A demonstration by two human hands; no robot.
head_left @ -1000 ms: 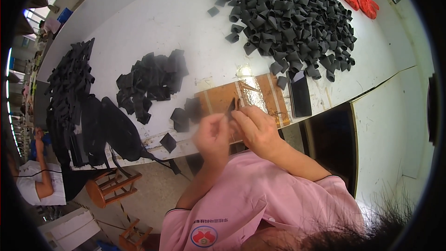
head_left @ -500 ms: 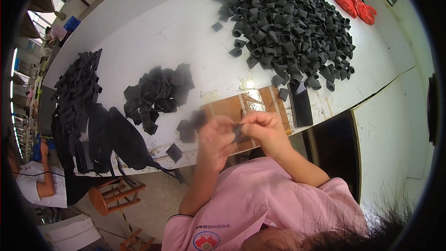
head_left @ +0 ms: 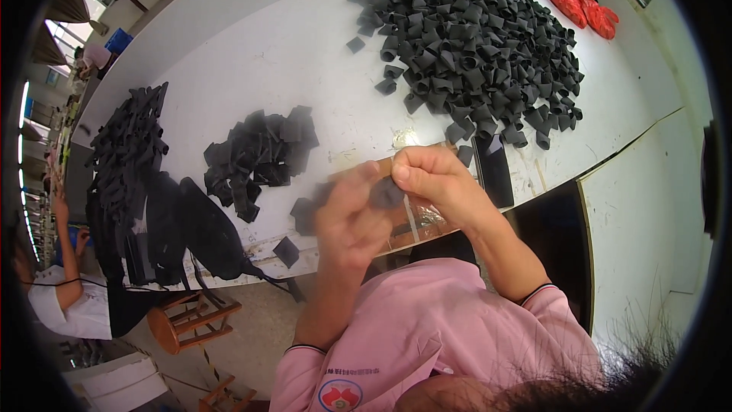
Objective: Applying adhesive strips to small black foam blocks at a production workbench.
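Above the front part of the table, both hands are together at a small black fabric piece [head_left: 387,194], which looks curled into a loop. Thumb and forefinger of my right hand [head_left: 438,181] pinch its upper edge. My left hand [head_left: 349,217] is closed at the piece's left side, its fingers somewhat smeared by motion. Under the hands lies a brown board [head_left: 427,217] with clear tape strips, partly hidden. A few flat black pieces [head_left: 305,216] lie just left of my left hand, and a single black square [head_left: 286,252] rests near the table's edge.
A big heap of rolled black pieces [head_left: 473,46] covers the far right. Flat black pieces [head_left: 263,152] and a pile of black strips [head_left: 126,145] lie left. A dark flat slab [head_left: 494,172] borders the board; red bags [head_left: 579,11] sit far right. A person [head_left: 72,297] is beside a wooden stool [head_left: 191,320].
Both hands have risen slightly away from me with the black piece, which now shows as a rounded loop. At the left, the other person's arm has reached upward.
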